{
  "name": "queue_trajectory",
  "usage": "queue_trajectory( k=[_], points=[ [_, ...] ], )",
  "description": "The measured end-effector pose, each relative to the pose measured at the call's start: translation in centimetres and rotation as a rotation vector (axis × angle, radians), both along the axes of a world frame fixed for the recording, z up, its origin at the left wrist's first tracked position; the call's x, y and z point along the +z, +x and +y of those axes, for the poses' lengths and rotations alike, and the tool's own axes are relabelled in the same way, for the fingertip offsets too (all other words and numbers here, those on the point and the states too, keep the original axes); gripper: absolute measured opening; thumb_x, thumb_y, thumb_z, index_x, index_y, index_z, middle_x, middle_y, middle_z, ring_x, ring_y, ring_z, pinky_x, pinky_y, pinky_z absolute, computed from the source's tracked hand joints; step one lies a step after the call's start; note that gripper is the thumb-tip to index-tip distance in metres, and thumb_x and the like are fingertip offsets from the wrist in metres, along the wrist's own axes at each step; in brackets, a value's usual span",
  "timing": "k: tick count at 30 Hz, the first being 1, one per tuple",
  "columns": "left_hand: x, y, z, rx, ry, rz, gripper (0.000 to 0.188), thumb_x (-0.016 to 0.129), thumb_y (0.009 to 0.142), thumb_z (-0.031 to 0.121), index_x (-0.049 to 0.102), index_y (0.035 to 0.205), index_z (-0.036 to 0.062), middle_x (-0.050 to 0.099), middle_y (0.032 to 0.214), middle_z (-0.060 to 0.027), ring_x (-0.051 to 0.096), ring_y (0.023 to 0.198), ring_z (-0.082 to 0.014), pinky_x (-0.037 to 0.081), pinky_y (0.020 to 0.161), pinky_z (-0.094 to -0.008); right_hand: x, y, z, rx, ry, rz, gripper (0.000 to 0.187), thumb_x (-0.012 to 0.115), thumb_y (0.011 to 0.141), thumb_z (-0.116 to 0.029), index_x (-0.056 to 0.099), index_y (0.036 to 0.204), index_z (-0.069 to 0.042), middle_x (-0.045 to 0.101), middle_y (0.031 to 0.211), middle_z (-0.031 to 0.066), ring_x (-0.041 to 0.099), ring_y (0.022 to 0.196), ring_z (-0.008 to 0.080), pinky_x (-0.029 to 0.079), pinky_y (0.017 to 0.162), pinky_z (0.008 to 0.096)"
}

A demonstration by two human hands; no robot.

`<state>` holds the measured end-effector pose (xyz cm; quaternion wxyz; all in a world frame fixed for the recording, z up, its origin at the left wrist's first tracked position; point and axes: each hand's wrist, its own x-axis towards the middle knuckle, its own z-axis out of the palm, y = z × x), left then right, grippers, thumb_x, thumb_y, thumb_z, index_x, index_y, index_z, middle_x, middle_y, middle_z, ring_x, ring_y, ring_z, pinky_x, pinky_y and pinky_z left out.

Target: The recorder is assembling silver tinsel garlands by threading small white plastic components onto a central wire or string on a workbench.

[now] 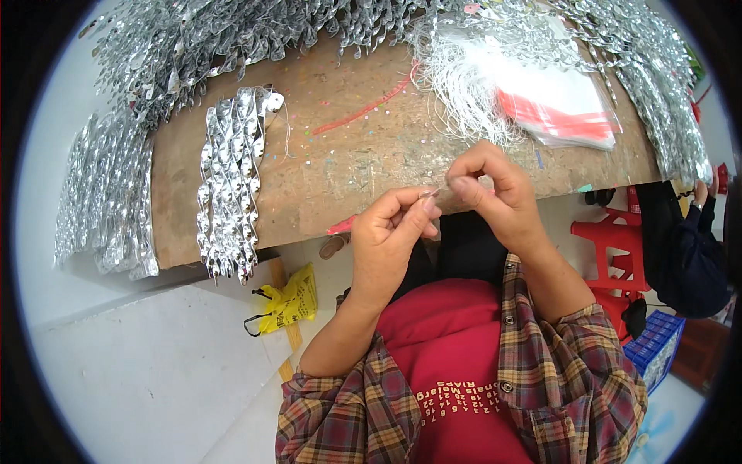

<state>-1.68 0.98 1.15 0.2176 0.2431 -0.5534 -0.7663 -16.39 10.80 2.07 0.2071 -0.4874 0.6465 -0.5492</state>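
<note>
Both hands meet above the near edge of the wooden table (348,182). My left hand (389,240) is closed in a pinch, with a small thin sliver, too fine to name, at its thumb and fingertip. Close beside it, my right hand (501,193) also pinches, thumb against forefinger; whatever is between them is too small to make out. Beyond the hands lies a tangled bundle of white strings (468,93). To its right is a stack of clear plastic bags (560,116) with red bands. Twisted silver foil strands (230,166) lie at the left, their ends over the edge.
Heaps of silver foil strands (255,35) cover the table's far side and hang off both ends. A red strip (367,107) lies mid-table. Below are a yellow bag (290,300), red stools (614,247) and a blue crate (655,344). Another person in dark clothes (692,255) is at the right.
</note>
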Motion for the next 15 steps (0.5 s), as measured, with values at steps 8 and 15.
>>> queue_trajectory(
  k=[8,15],
  points=[
    [-1.1,0.0,-0.1,0.079,-0.34,-0.149,0.011,0.059,0.083,0.003,0.063,0.093,-0.0014,0.062,0.075,-0.0049,0.054,0.058,-0.0071,0.044,0.054,-0.0207,1.0,-2.1,0.5,-0.289,0.145,0.344,0.013,0.06,0.078,0.001,0.062,0.09,-0.002,0.055,0.078,0.0042,0.05,0.067,0.0114,0.04,0.062,0.0224],
    [-0.2,-0.3,0.3,0.097,-0.658,-0.113,0.008,0.062,0.078,-0.001,0.061,0.085,-0.0006,0.059,0.072,-0.0112,0.055,0.052,-0.0152,0.042,0.049,-0.026,2.1,0.7,0.1,0.026,0.112,0.524,0.016,0.066,0.071,-0.003,0.064,0.086,-0.008,0.059,0.076,0.003,0.055,0.066,0.0193,0.038,0.062,0.029]
  ],
)
